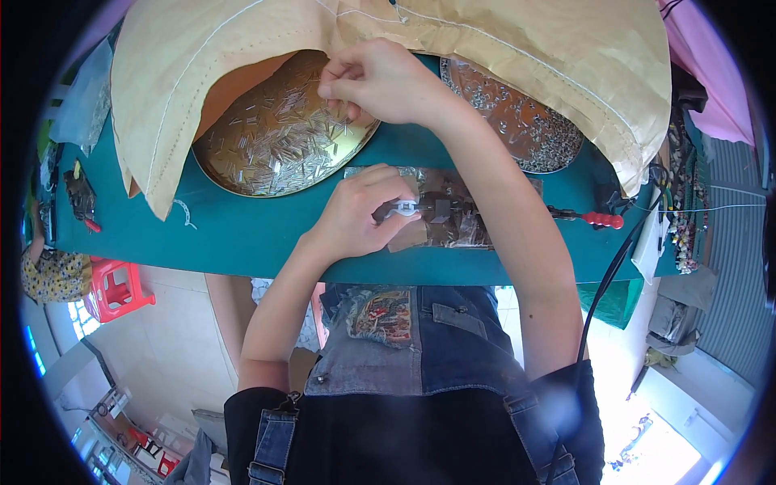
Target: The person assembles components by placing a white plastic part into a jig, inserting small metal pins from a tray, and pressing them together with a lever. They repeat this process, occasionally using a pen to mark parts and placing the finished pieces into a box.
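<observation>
Right grip (368, 81) pinching tubes (275, 137) | left grip (360, 214) holds white clip (404, 208), crosswise

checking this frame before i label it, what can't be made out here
- Far part of the gold tray of small metal tubes, head view: covered by the tan cloth.
- Second tray of small silver parts: upper part under the same cloth.
- Right hand: fingertips curl downward, so any pinched piece is hidden.
- Small white part at the left hand: too small to identify.
- Items at the table's right end: blurred, bent by the rim.
</observation>
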### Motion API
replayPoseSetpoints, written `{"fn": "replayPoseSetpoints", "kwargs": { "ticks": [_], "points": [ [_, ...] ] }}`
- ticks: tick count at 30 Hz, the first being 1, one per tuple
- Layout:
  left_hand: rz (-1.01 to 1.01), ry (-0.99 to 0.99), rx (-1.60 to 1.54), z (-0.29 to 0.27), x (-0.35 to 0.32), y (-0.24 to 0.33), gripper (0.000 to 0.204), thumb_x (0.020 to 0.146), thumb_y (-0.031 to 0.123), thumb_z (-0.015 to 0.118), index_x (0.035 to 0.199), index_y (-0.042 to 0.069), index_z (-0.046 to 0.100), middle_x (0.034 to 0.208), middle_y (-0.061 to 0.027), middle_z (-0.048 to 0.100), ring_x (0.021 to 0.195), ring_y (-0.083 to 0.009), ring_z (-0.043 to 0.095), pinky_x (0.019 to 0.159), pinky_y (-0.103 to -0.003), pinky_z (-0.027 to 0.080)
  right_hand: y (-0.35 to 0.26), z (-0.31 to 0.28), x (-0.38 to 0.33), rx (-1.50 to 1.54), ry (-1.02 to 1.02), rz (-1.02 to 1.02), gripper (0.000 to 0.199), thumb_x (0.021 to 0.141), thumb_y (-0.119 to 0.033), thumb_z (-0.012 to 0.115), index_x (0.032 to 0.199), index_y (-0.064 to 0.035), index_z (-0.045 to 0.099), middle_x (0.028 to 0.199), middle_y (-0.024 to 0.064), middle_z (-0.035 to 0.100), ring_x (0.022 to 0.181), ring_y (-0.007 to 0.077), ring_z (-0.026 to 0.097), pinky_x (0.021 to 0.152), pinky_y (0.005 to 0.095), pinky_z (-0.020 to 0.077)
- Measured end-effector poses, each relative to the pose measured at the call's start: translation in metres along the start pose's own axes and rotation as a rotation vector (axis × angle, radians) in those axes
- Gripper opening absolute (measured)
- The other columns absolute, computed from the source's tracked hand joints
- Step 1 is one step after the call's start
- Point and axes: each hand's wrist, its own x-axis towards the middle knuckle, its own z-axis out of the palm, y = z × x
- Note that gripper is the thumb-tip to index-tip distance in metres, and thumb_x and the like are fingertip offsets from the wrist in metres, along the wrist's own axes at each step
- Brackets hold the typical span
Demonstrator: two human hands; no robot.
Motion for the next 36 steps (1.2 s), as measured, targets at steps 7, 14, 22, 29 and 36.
{"fn": "replayPoseSetpoints", "kwargs": {
  "ticks": [7,14,22,29,36],
  "points": [
    [-0.009,0.024,-0.009,0.001,-0.001,0.0,0.018,0.076,0.007,0.078,0.086,0.004,0.063,0.081,-0.0091,0.061,0.078,-0.0291,0.061,0.068,-0.038,0.05,0.002,-0.014,-0.089,0.198,0.069,-0.06,0.016,0.087,-0.014,0.068,0.092,0.0013,0.071,0.078,0.0064,0.071,0.067,0.0105,0.062,0.065,0.0306,0.0517],
    [0.002,0.012,-0.021,-0.001,0.002,0.002,0.019,0.075,0.006,0.077,0.087,0.004,0.062,0.082,-0.0097,0.06,0.077,-0.0294,0.06,0.067,-0.038,0.049,-0.001,-0.004,-0.14,-0.211,0.098,-0.006,0.007,0.085,-0.005,0.07,0.092,-0.0012,0.069,0.077,0.0074,0.062,0.061,0.0142,0.056,0.058,0.0278,0.0454],
    [-0.012,0.025,0.02,0.003,-0.003,0.002,0.019,0.074,0.005,0.076,0.088,0.004,0.062,0.082,-0.0103,0.058,0.077,-0.031,0.059,0.064,-0.039,0.048,0.003,0.007,-0.151,-0.382,0.112,-0.036,0.005,0.085,-0.007,0.067,0.089,-0.0026,0.068,0.08,0.0106,0.064,0.072,0.0282,0.065,0.064,0.0374,0.0496],
    [-0.014,0.011,0.033,0.0,-0.003,0.002,0.021,0.074,0.005,0.076,0.09,0.004,0.062,0.083,-0.0107,0.059,0.079,-0.0308,0.06,0.066,-0.039,0.049,-0.005,0.007,-0.155,-0.47,0.151,-0.08,0.006,0.087,-0.008,0.067,0.091,-0.0043,0.066,0.084,0.0106,0.063,0.074,0.0327,0.064,0.066,0.0391,0.0496],
    [-0.003,0.011,0.005,0.002,-0.002,0.0,0.02,0.076,0.007,0.077,0.09,0.004,0.063,0.083,-0.0106,0.059,0.079,-0.0307,0.059,0.066,-0.039,0.049,-0.001,0.007,-0.157,-0.427,0.174,-0.09,0.007,0.086,-0.003,0.068,0.092,-0.0033,0.064,0.082,0.0104,0.061,0.073,0.0287,0.062,0.065,0.0351,0.0495]
  ]
}}
